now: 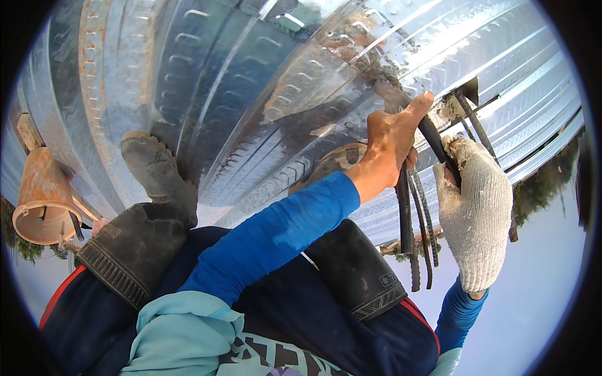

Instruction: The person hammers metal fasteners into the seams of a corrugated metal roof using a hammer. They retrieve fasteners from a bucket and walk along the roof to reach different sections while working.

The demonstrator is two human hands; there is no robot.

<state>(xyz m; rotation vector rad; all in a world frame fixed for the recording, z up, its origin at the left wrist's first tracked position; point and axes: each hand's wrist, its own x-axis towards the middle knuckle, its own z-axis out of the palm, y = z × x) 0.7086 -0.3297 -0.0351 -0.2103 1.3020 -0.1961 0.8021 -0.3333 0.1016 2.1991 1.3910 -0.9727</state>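
Note:
My bare left hand (392, 141) is closed on a dark bar (431, 133), thumb raised along it, beside several dark rods (425, 238), some ribbed, that hang down below the fingers. My right hand (473, 200), in a worn white knit glove with exposed fingertips, is closed round the lower end of the same bar. Both hands are over ridged, shiny metal sheeting (238, 75), near a dirty slot where more dark strips (470, 116) lie. My left boot (150, 166) stands on the sheeting; my right boot (332, 163) is partly hidden behind my left arm.
An orange-brown bucket-like container (47, 188) lies tipped at the far left beside a piece of wood (28, 131), with thin rods near its mouth. Dark trees (545, 175) and sky show beyond the sheet edges. Patches of rust and dirt mark the metal around my feet.

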